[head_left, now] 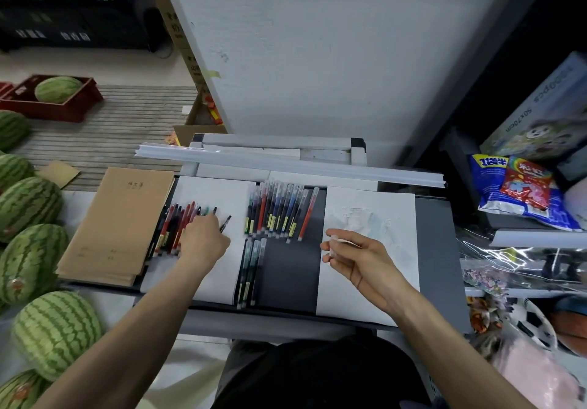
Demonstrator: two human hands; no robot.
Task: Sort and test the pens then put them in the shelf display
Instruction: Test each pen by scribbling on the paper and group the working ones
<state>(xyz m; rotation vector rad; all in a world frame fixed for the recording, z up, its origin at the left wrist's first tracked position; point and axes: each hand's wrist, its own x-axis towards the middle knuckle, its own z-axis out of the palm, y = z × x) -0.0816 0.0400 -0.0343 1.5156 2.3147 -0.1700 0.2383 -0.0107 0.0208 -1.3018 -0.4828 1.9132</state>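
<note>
Several uncapped red, black and green pens [178, 224] lie fanned on a white sheet at the left of the grey table [435, 249]. My left hand [205, 238] rests over them and pinches a black pen [226, 223] whose tip sticks out to the right. A row of several capped pens [279, 211] in red, blue and black lies mid-table, with three capped green pens [251, 268] below them. My right hand [352, 254] hovers over the scribbled test paper [365, 288] and pinches a clear pen cap [333, 243].
A stack of brown notebooks [117, 224] sits at the table's left edge. White plastic strips [286, 162] lie across the back. Watermelons [57, 332] crowd the left. Snack bags [521, 189] and toys fill shelves on the right. A white pillar [317, 52] stands behind.
</note>
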